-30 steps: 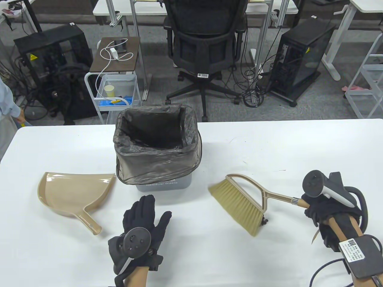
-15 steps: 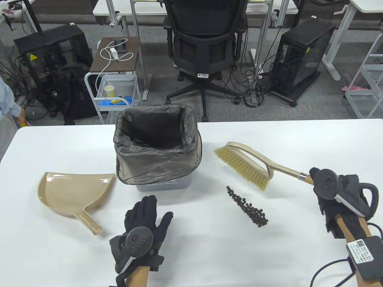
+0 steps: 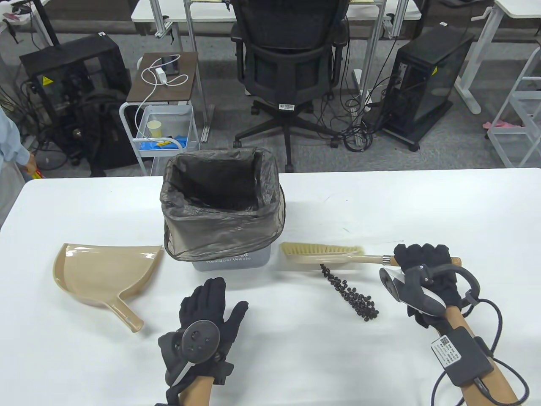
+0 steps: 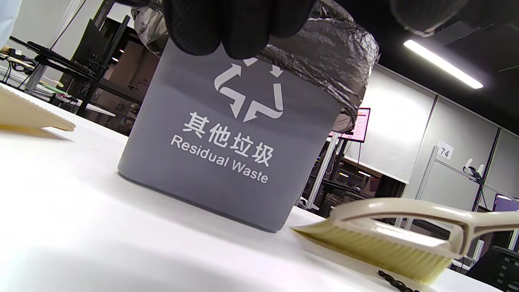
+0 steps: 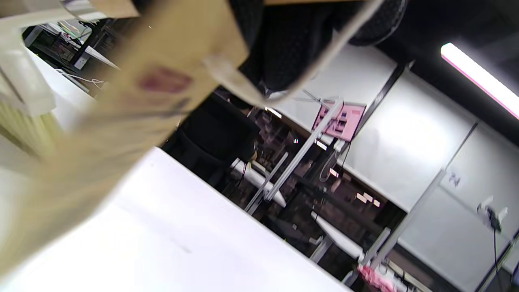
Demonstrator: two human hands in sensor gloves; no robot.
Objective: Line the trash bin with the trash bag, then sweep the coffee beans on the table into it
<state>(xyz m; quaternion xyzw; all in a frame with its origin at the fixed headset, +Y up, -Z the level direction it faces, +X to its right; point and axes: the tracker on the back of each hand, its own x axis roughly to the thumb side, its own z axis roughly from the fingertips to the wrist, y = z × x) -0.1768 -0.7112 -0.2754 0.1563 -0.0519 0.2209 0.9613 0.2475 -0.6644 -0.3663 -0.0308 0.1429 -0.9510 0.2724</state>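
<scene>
1. Right hand (image 3: 424, 270) clamped round brush (image 3: 321, 253) handle, at 4 o'clock on table (image 3: 380, 203); fingers curled over the grip.
2. Left hand (image 3: 207, 313) flat, fingers straight, holding nothing, at 6 o'clock of bin (image 3: 230, 260).
3. Bin lined with bag (image 3: 219, 211), bag edge folded over the rim; bin floor lost in shadow.
4. Brush head down just right of bin, at 12 o'clock of beans (image 3: 351, 294); bristle contact with nearest beans hard to judge.
5. Beans in a slanted line between the hands.
6. Dustpan (image 3: 105, 275) at 9 o'clock of bin, apart from both hands.
7. Right wrist view blurred: only a tan handle smear; beans cut off at bottom edge in left wrist view.
</scene>
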